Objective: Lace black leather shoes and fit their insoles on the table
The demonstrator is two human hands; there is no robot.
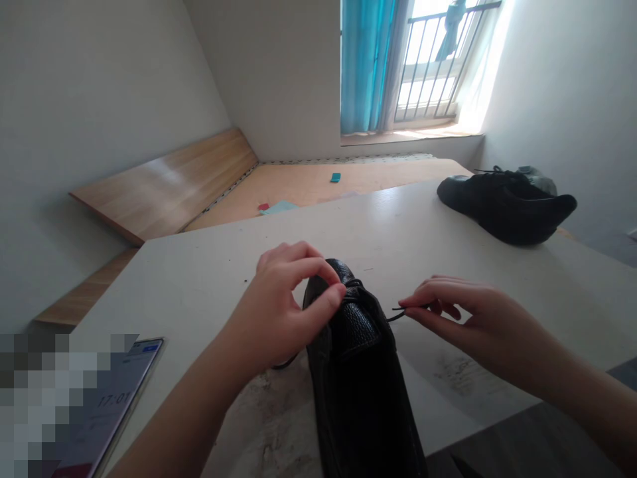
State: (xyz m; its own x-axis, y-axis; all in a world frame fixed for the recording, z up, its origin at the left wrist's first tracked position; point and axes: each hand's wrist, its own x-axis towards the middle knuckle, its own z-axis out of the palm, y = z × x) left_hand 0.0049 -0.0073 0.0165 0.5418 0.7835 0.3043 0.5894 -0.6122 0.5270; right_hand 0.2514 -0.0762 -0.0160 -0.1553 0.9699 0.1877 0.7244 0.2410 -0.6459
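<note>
A black leather shoe [359,332] lies on the white table with its toe pointing away from me and its opening towards me. My left hand [293,299] is over the shoe's left side, thumb and forefinger pinched at the lacing on the tongue. To the right of the shoe, my right hand [448,302] pinches a thin black shoelace [397,317] near its end. That lace runs from the shoe's right side to my fingertips. Another bit of dark lace shows beneath my left wrist.
A second black shoe [507,202] stands at the table's far right, with a clear object behind it. A phone [124,398] lies at the left edge of the white table [209,279]. Beyond are a wooden bed board [298,176], a blue curtain [368,66] and a barred window.
</note>
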